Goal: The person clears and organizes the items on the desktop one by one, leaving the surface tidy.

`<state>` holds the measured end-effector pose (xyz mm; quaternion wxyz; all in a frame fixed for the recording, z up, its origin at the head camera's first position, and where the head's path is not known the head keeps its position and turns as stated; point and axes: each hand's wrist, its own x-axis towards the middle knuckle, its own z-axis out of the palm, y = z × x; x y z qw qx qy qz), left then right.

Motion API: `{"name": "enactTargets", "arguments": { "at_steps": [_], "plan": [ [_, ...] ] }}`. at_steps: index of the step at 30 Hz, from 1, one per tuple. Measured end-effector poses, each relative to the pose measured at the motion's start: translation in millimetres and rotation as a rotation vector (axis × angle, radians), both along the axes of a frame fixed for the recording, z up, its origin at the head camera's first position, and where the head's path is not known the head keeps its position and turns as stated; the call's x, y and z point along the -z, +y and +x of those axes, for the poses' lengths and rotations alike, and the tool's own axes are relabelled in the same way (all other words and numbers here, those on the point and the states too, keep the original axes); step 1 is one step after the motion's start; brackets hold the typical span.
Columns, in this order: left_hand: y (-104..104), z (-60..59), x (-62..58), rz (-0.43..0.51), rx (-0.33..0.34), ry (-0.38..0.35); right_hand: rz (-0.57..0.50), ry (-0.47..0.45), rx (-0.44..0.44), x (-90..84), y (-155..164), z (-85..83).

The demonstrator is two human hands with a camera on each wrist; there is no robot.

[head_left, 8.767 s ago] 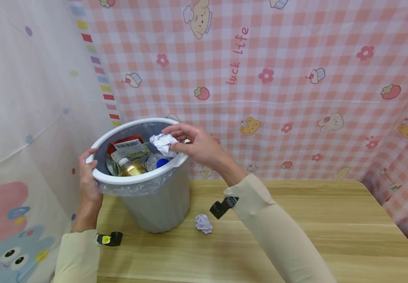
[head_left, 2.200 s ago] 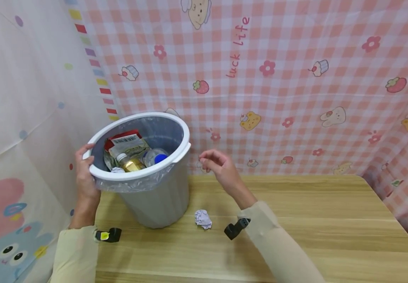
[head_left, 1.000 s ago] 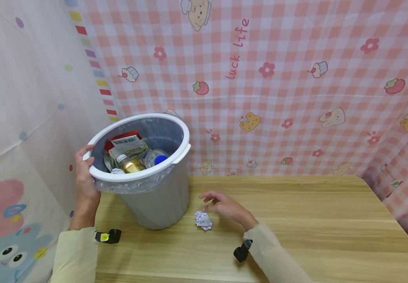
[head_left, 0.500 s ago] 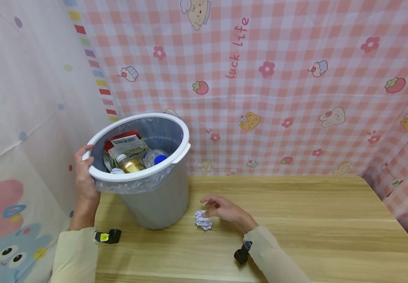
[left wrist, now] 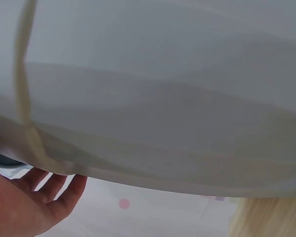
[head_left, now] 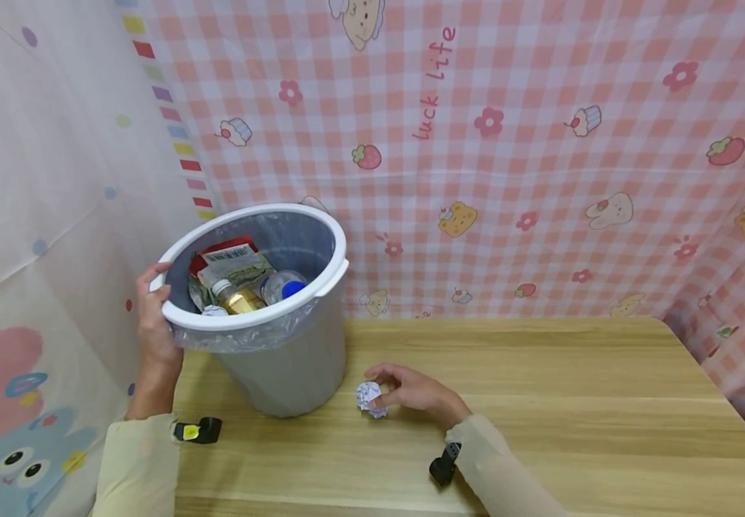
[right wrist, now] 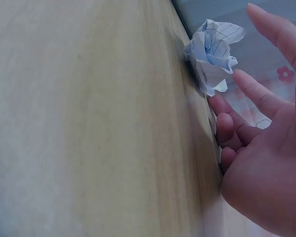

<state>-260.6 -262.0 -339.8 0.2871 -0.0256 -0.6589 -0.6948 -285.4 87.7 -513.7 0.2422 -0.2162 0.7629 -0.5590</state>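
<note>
Left hand (head_left: 153, 316): forearm reaches up the left side of the bin (head_left: 282, 359), fingers curled over its white rim.
Right hand (head_left: 411, 393): low on the table (head_left: 540, 402), palm down, just right of the bin.
Bin: lined with a clear bag; holds bottles (head_left: 243, 300) and a red-edged packet (head_left: 227, 258).
Paper ball (head_left: 369, 397): on the table near the bin's base, right fingers loosely spread, fingertips touching it.

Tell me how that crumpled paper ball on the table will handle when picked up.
The crumpled paper ball looks small beside the right hand, so probably very light. Its loose creases, clear in the right wrist view, suggest it will squash under a firm pinch. Being lumpy, it seems unlikely to roll far across the wooden table.
</note>
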Motion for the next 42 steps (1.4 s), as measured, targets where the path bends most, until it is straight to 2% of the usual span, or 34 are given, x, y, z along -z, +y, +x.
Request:
{"name": "enactTargets", "arguments": {
  "at_steps": [9, 18, 35, 42],
  "plan": [
    [1.5, -2.7, -3.5, 0.022, 0.020, 0.003, -0.008, -0.027, -0.006, 2.0, 3.5, -0.4],
    [-0.5, 0.4, -2.5, -0.006, 0.007, -0.030, -0.006, 0.029, -0.053, 4.3, 1.7, 1.2],
    [-0.2, 2.6, -2.2, 0.032, 0.016, -0.026, -0.027, 0.060, -0.047, 8.2, 1.6, 3.4],
    [0.1, 3.1, -1.6, 0.018, 0.014, -0.029, -0.030, 0.072, -0.047, 6.2, 0.8, 4.8]
  ]
}}
